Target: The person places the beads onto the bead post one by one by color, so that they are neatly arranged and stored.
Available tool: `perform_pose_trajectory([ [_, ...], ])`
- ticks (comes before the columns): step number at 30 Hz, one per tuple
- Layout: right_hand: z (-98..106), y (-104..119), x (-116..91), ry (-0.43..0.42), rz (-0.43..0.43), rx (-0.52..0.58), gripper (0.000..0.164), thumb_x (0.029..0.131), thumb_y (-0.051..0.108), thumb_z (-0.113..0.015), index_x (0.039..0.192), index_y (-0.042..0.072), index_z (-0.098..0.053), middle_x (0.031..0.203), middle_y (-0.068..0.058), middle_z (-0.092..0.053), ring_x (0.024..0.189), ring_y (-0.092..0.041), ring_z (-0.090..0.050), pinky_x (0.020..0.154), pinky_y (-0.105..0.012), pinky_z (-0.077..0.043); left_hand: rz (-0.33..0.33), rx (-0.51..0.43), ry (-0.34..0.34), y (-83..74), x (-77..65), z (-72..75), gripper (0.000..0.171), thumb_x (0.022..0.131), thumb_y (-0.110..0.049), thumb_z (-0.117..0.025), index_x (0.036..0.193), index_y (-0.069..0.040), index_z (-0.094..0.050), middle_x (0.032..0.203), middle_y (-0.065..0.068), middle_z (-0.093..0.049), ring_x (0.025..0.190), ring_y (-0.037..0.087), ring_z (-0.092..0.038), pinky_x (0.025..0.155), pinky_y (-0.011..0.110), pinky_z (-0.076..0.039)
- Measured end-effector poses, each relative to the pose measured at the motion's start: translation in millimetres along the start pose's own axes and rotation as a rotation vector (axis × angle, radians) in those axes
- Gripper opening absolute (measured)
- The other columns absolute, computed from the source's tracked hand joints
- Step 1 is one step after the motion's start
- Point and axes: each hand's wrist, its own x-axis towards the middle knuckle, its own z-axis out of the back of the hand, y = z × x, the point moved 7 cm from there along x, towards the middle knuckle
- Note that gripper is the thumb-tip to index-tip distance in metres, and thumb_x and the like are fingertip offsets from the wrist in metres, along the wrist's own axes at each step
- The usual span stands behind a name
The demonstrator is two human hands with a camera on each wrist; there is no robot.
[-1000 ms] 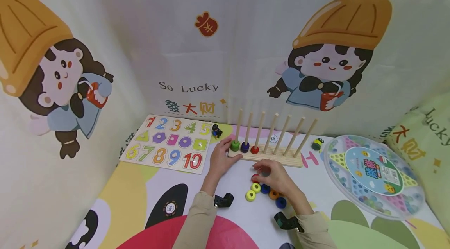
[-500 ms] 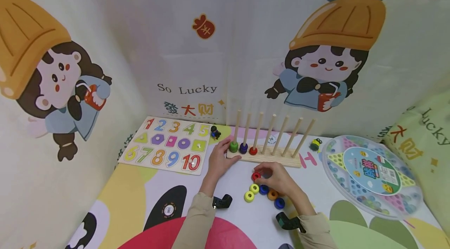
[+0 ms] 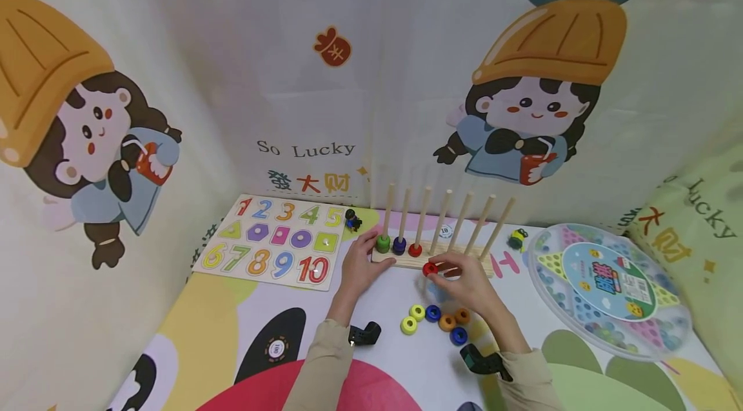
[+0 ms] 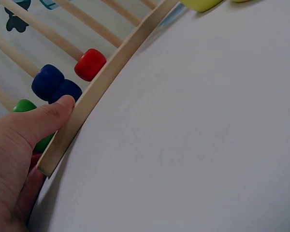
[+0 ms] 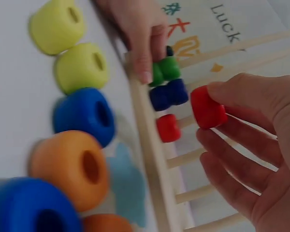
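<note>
A wooden peg rack (image 3: 484,268) stands at the back of the table. Its leftmost pegs carry green beads (image 3: 383,244), dark blue beads (image 3: 398,245) and a red bead (image 3: 415,250). My left hand (image 3: 358,267) grips the rack's left end, thumb at the front edge, other fingers partly hidden behind. Between thumb and fingertips my right hand (image 3: 469,282) pinches another red bead (image 5: 207,107), held just before the rack's front edge. Closer to me lie loose yellow beads (image 3: 416,312), blue beads (image 3: 458,335) and orange beads (image 3: 447,322).
Left of the rack lies a number puzzle board (image 3: 247,264), with a small dark figure (image 3: 353,220) beside it. To the right are a yellow-and-black toy (image 3: 516,239) and a round Chinese checkers set (image 3: 609,288). A printed curtain (image 3: 406,108) hangs behind.
My right hand has lifted the red bead from among the loose beads and carried it forward to the rack's front edge. My left hand still holds the rack's left end.
</note>
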Motion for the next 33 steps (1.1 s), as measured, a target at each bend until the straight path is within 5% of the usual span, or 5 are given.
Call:
perform_pose_trajectory([
  [11, 33, 34, 19, -0.242, 0.152, -0.020, 0.028, 0.078, -0.003, -0.080, 0.105, -0.001, -0.073, 0.098, -0.012, -0.072, 0.086, -0.027, -0.069, 0.071, -0.044, -0.062, -0.012, -0.018, -0.007, 0.4, -2.2, 4.2, 0.065, 0.077, -0.027, -0.085, 0.128, 0.007, -0.061, 0.141, 0.013, -0.053, 0.122, 0.030, -0.053, 0.097, 0.038, -0.053],
  [19, 58, 73, 36, -0.419, 0.284, -0.030, 0.030, 0.076, -0.010, -0.078, 0.105, -0.005, -0.073, 0.100, -0.018, -0.071, 0.086, -0.031, -0.065, 0.072, -0.022, -0.058, 0.012, -0.001, 0.010, 0.7, -3.1, 2.9, 0.066, 0.078, -0.029, -0.085, 0.129, 0.005, -0.061, 0.142, 0.011, -0.052, 0.124, 0.029, -0.052, 0.098, 0.037, -0.051],
  [24, 73, 95, 48, -0.445, 0.350, 0.015, 0.030, 0.077, -0.011, -0.077, 0.106, -0.007, -0.072, 0.103, -0.020, -0.071, 0.089, -0.030, -0.063, 0.077, -0.013, -0.051, 0.027, 0.011, 0.015, 1.1, -2.4, 1.2, 0.067, 0.078, -0.030, -0.085, 0.131, 0.003, -0.060, 0.142, 0.009, -0.052, 0.125, 0.028, -0.051, 0.099, 0.038, -0.051],
  [33, 85, 115, 73, -0.424, 0.350, -0.102, 0.025, 0.083, -0.001, -0.075, 0.108, -0.003, -0.072, 0.103, -0.016, -0.071, 0.094, -0.030, -0.063, 0.078, -0.025, -0.050, 0.020, 0.022, 0.026, -0.1, -1.3, 0.3, 0.067, 0.079, -0.031, -0.084, 0.131, 0.003, -0.060, 0.143, 0.009, -0.051, 0.125, 0.028, -0.051, 0.099, 0.037, -0.051],
])
